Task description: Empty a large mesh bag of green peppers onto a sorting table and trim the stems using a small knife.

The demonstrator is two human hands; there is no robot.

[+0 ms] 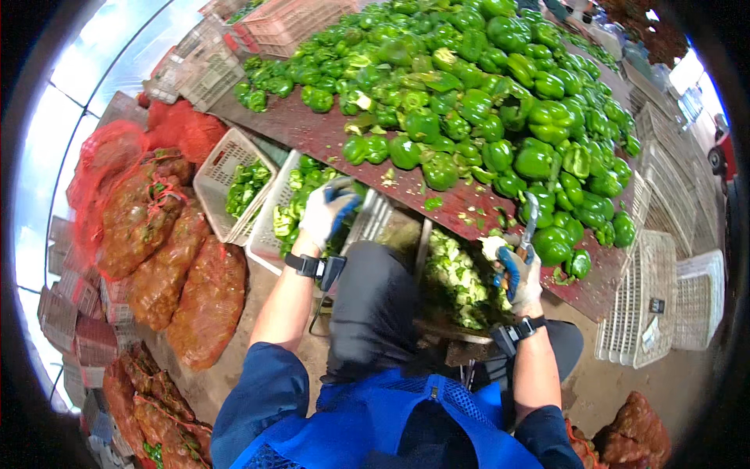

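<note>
A big heap of green bell peppers covers a dark red table. My right hand, in a white and blue glove, is closed on a pair of scissors at the table's near edge, close to a pepper. My left hand, gloved the same way, hovers over a white crate holding cut peppers; its fingers are curled and I cannot tell whether it holds anything. Below the table edge lies a pile of pale green trimmings.
A second white crate with peppers stands left of the first. Red mesh sacks filled with produce lie on the ground at left. Stacked empty crates stand at right and more crates behind the table.
</note>
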